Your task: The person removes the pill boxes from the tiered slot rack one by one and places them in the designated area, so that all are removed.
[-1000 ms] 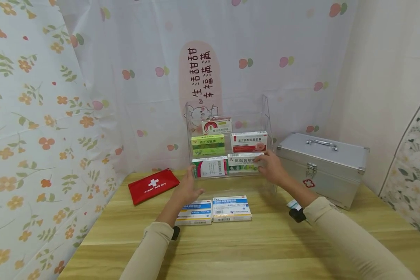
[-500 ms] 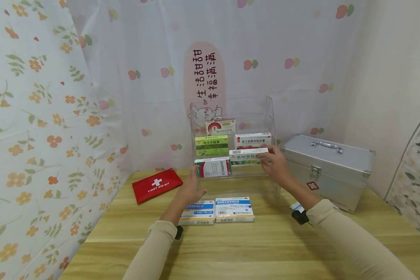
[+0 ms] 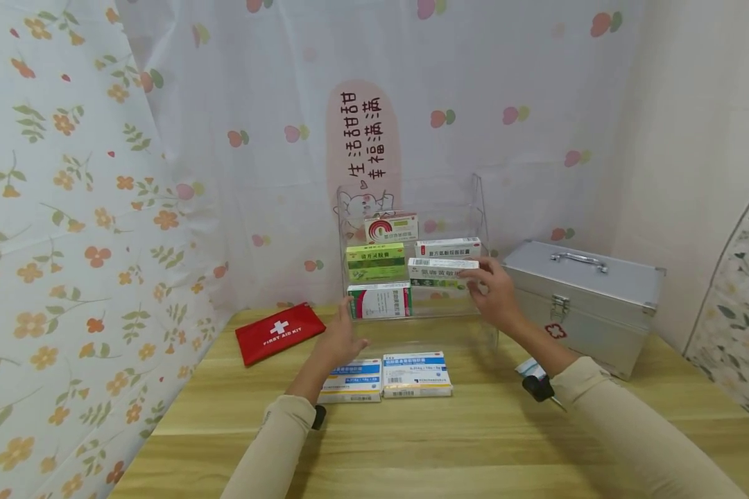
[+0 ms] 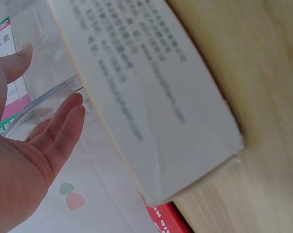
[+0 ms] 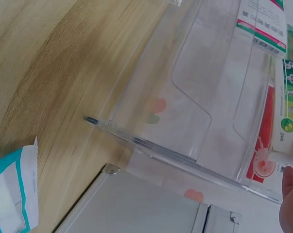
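Observation:
A clear acrylic rack (image 3: 452, 305) stands at the back of the table with medicine boxes on its tiers. My right hand (image 3: 498, 296) pinches the right end of a white-and-green medicine box (image 3: 440, 273). That box is raised in front of a red-and-white medicine box (image 3: 448, 247), partly covering it. At the rack's lower left side is my left hand (image 3: 337, 343), fingers extended and thumb apart, gripping no box; whether it touches the rack is unclear. Beside it, a green-and-white medicine box (image 3: 379, 302) sits on the bottom tier. A yellow-green box (image 3: 376, 263) stands above that.
Two blue-and-white medicine boxes (image 3: 417, 374) lie before the rack. Left of it is a red first aid pouch (image 3: 281, 333), and a silver metal case (image 3: 589, 305) stands at right. A small teal-and-white packet (image 5: 12, 189) lies near the right forearm.
My right hand has lifted the white-and-green box from the bottom tier up to the middle tier's front, and its printed face has tilted. My left hand has stayed by the rack's left side.

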